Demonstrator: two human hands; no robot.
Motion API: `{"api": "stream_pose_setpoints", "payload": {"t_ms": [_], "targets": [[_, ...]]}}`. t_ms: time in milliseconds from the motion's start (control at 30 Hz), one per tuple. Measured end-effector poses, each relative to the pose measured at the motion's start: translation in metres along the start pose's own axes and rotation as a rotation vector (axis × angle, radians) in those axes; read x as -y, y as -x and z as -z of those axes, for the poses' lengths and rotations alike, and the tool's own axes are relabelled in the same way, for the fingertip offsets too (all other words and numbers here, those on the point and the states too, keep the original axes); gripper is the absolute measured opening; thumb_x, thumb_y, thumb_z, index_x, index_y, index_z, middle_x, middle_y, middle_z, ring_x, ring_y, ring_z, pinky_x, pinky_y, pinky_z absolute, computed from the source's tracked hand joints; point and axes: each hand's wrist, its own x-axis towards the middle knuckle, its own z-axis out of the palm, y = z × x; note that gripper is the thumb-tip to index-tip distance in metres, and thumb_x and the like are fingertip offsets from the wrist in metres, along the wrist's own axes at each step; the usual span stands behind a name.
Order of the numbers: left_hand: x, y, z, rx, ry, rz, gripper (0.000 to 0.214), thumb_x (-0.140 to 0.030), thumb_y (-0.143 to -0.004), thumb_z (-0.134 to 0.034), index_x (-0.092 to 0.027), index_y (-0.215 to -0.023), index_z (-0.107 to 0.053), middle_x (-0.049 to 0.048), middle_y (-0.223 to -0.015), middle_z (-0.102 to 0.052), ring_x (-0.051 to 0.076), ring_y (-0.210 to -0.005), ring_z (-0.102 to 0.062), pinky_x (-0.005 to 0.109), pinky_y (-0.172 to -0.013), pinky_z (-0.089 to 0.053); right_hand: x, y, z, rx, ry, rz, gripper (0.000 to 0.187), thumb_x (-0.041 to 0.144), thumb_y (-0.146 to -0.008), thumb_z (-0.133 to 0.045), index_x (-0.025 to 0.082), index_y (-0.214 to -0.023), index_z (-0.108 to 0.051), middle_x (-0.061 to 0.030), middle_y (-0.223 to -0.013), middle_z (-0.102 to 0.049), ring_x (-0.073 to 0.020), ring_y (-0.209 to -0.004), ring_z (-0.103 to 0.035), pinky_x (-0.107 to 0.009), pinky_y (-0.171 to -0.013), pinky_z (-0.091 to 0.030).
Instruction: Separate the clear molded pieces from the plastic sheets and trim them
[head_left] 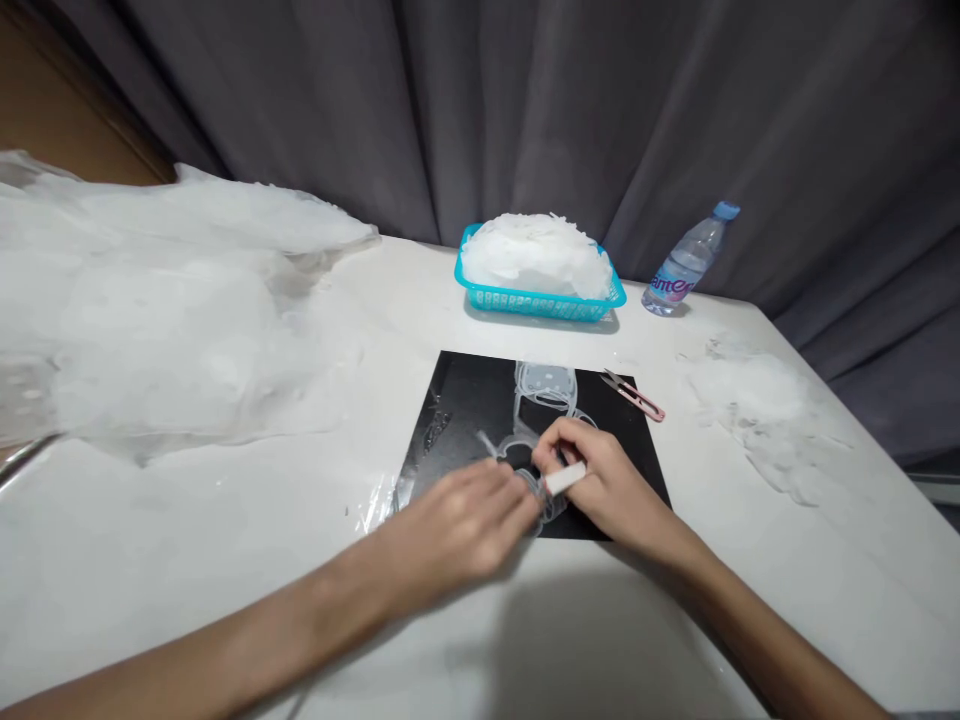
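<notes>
Over a black mat (pixel 466 410) my two hands work close together. My left hand (pixel 476 515) is closed, its fingers bent down onto translucent white plastic pieces (pixel 517 440); a thin strip sticks out past its fingertips. My right hand (pixel 600 475) is pinched beside it, and a short white stick-shaped thing (pixel 566 478) shows at its fingers. What lies between the fingertips is partly hidden. A greyish dotted piece with a translucent rim (pixel 547 380) is at the mat's far edge. Pink-handled thread snips (pixel 636 394) lie across the mat's upper right corner.
A blue basket (pixel 540 303) heaped with white translucent pieces stands at the back. Right of it is a water bottle (pixel 684 265). A big pile of translucent sheets (pixel 165 310) covers the left of the white table (pixel 187 560). Loose scraps (pixel 772 400) lie at right. Grey curtains hang behind.
</notes>
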Motion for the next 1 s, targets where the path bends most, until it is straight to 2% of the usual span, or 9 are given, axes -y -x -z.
{"api": "stream_pose_setpoints", "payload": {"t_ms": [67,133,267,367,467,567,667,833,1000], "targets": [[-0.003,0.006,-0.007,-0.058,-0.091,-0.147,0.036,-0.009,-0.103,-0.04,-0.015,-0.114,-0.075,0.0116,-0.087,-0.075,0.024,-0.08,-0.067,0.034,-0.079,-0.051,-0.011,-0.007,0.002,-0.136,0.07,-0.066,0.013,0.021,-0.09,-0.061,0.021,-0.077,-0.058,0.0018,-0.075,-0.063,-0.0161,-0.069,-0.055,-0.029,-0.066,-0.038],[0.0,0.009,-0.007,-0.098,-0.095,-0.175,0.035,-0.011,-0.105,-0.042,-0.016,-0.123,-0.072,0.0105,-0.087,-0.075,0.023,-0.081,-0.068,0.033,-0.08,-0.052,-0.02,-0.013,0.007,-0.261,0.172,-0.073,0.016,0.025,-0.094,-0.059,0.021,-0.079,-0.058,0.0004,-0.075,-0.063,-0.0169,-0.068,-0.055,-0.03,-0.066,-0.037],[0.016,0.006,0.008,-0.115,0.054,0.134,0.024,-0.026,-0.107,-0.052,-0.02,-0.113,-0.075,0.0068,-0.091,-0.076,0.019,-0.075,-0.068,0.028,-0.075,-0.051,-0.02,-0.008,0.018,-0.334,0.216,-0.001,0.017,0.032,-0.101,-0.056,0.021,-0.089,-0.062,-0.0016,-0.082,-0.066,-0.0179,-0.071,-0.056,-0.03,-0.067,-0.04],[0.021,0.003,0.017,-0.093,0.241,0.317,0.023,-0.036,-0.105,-0.058,-0.021,-0.103,-0.076,0.0041,-0.088,-0.077,0.017,-0.072,-0.067,0.025,-0.071,-0.05,-0.011,0.004,0.022,-0.255,0.188,0.059,0.019,0.034,-0.103,-0.057,0.023,-0.116,-0.065,-0.003,-0.091,-0.069,-0.0192,-0.076,-0.057,-0.032,-0.072,-0.045],[0.021,0.004,0.018,-0.081,0.349,0.378,0.024,-0.039,-0.103,-0.06,-0.021,-0.1,-0.076,0.0021,-0.086,-0.076,0.017,-0.073,-0.067,0.024,-0.07,-0.048,-0.005,0.014,0.023,0.002,0.212,0.15,0.037,0.033,-0.103,-0.062,0.032,-0.14,-0.06,-0.0046,-0.112,-0.072,-0.0232,-0.096,-0.061,-0.037,-0.086,-0.049],[0.021,0.005,0.016,-0.111,0.358,0.404,0.024,-0.04,-0.102,-0.062,-0.02,-0.099,-0.074,0.0016,-0.088,-0.076,0.016,-0.076,-0.066,0.023,-0.071,-0.047,-0.005,0.017,0.022,0.161,0.122,0.197,0.021,0.03,-0.105,-0.06,0.031,-0.123,-0.071,-0.0037,-0.108,-0.074,-0.0232,-0.101,-0.061,-0.037,-0.089,-0.049],[0.021,0.004,0.017,-0.153,0.322,0.402,0.025,-0.041,-0.1,-0.064,-0.018,-0.095,-0.072,0.0013,-0.084,-0.073,0.015,-0.074,-0.063,0.022,-0.068,-0.046,-0.004,0.017,0.021,0.148,0.013,0.174,0.016,0.031,-0.106,-0.058,0.026,-0.105,-0.073,-0.0034,-0.097,-0.073,-0.0214,-0.094,-0.061,-0.035,-0.085,-0.047],[0.017,0.002,0.02,-0.165,0.274,0.374,0.022,-0.037,-0.101,-0.064,-0.019,-0.091,-0.07,0.0001,-0.076,-0.066,0.013,-0.065,-0.057,0.023,-0.06,-0.042,-0.001,0.016,0.016,0.065,-0.023,0.07,0.023,0.034,-0.105,-0.057,0.023,-0.089,-0.068,-0.0002,-0.08,-0.063,-0.0176,-0.076,-0.057,-0.031,-0.072,-0.044],[0.008,0.011,0.012,-0.216,0.167,0.097,0.025,-0.027,-0.098,-0.063,-0.022,-0.074,-0.064,-0.0001,-0.062,-0.054,0.016,-0.059,-0.049,0.03,-0.059,-0.037,-0.013,0.007,0.007,-0.189,0.223,0.079,0.024,0.025,-0.1,-0.057,0.021,-0.077,-0.058,0.001,-0.074,-0.058,-0.0161,-0.069,-0.054,-0.03,-0.067,-0.037]]}}
